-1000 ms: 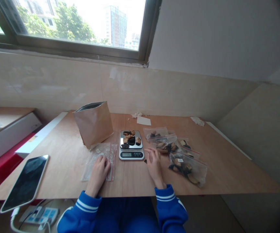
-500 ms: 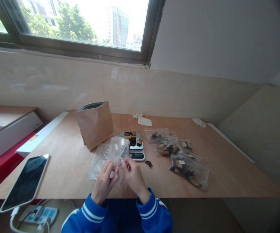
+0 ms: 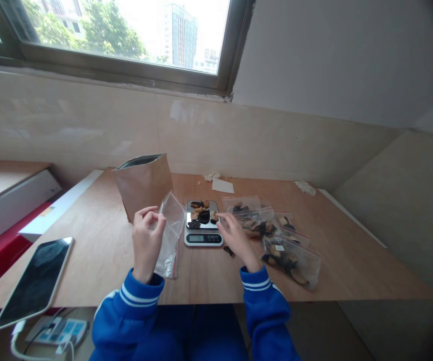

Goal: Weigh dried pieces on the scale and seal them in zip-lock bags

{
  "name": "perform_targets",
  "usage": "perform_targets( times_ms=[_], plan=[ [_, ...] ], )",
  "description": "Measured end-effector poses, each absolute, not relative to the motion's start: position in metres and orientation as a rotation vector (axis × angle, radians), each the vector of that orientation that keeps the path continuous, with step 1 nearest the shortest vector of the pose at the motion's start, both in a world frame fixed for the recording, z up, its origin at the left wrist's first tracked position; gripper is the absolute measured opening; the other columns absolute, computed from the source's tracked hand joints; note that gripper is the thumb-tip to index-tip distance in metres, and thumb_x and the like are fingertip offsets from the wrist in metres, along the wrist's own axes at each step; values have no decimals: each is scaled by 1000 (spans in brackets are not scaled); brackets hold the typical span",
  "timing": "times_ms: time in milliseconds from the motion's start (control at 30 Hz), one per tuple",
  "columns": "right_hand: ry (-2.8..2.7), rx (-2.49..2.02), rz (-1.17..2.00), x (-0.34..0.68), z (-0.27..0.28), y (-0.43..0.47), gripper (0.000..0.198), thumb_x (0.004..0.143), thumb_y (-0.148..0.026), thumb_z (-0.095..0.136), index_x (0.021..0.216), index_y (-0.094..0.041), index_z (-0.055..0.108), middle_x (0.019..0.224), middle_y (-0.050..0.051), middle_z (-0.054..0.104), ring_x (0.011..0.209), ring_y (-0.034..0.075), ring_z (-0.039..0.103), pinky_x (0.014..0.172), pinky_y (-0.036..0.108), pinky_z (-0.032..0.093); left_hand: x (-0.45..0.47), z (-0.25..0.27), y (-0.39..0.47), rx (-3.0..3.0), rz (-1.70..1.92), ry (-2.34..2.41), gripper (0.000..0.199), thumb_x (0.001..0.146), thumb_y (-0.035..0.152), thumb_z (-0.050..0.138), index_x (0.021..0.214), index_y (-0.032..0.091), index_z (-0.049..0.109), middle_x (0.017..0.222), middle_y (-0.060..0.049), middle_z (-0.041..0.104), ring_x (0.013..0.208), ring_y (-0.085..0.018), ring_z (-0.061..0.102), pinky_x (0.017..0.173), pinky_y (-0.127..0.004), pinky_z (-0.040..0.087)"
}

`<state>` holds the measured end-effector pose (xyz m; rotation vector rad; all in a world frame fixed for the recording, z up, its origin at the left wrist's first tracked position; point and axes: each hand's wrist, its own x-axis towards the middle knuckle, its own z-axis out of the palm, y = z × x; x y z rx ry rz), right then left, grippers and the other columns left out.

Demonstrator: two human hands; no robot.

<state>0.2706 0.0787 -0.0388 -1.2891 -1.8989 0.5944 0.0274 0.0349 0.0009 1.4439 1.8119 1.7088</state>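
My left hand (image 3: 148, 235) pinches the edge of a clear zip bag (image 3: 173, 213), which hangs up over the table beside the scale. Another clear bag (image 3: 167, 253) with a red seal strip seems to lie beneath it. A small digital scale (image 3: 204, 239) carries several dried black-and-tan pieces (image 3: 200, 214) that look like mushroom. My right hand (image 3: 235, 238) reaches to the plate's right edge, thumb and forefinger apart at a tan piece (image 3: 214, 216); whether they touch it I cannot tell. A loose dark piece (image 3: 228, 250) lies beside the scale.
Several filled zip bags (image 3: 291, 260) lie to the right. An upright brown paper bag (image 3: 143, 185) stands behind my left hand. A phone (image 3: 36, 281) with a white cable rests at the left edge, above a power strip (image 3: 56, 331). A white card (image 3: 223, 186) lies at the back.
My hands have parted from the bag they both held. The left has moved left and up with it; the right has let go and moved to the scale's plate.
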Motion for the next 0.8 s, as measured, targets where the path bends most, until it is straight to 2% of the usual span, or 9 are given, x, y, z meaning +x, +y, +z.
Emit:
perform_targets(
  times_ms=[100,167,367,533,700,800],
  plan=[
    [-2059,-1272,444,269,-63,99,37,90,-28,49,126,-20,54,134,13,53,129,26,46,110,46,35,25,-2,47,1423,1661,1773,26,81,40,55,63,20,56,106,-8,61,104,-24,58,90,-36,46],
    [-2104,-1275,379,265,-76,107,39,88,-25,50,127,-19,54,135,14,53,129,27,46,110,48,35,25,-5,51,1409,1638,1755,26,81,40,54,63,20,55,107,-9,63,105,-24,59,91,-36,46],
    [-2117,-1281,313,264,-74,105,22,88,-16,48,107,-19,59,110,10,62,106,24,58,94,42,46,27,-14,57,1353,1573,1718,29,81,44,52,65,20,54,110,-11,67,105,-26,60,92,-38,43],
    [-2089,-1304,366,269,-63,102,11,86,-13,48,86,-20,57,94,6,60,93,21,58,85,35,47,27,-19,59,1333,1557,1732,29,81,45,51,67,20,54,112,-12,68,105,-27,60,91,-38,42],
    [-1895,-1360,375,269,-63,108,13,85,-13,45,87,-19,56,90,6,62,88,21,60,80,34,47,30,-19,58,1311,1540,1726,28,82,45,51,69,20,56,113,-12,68,107,-28,61,92,-38,42],
    [-1684,-1343,425,258,-42,111,9,87,-24,50,89,-19,57,87,6,66,82,20,62,72,31,48,35,-19,56,1299,1528,1721,30,83,46,50,70,20,58,113,-12,69,106,-27,61,90,-37,42]
  ],
)
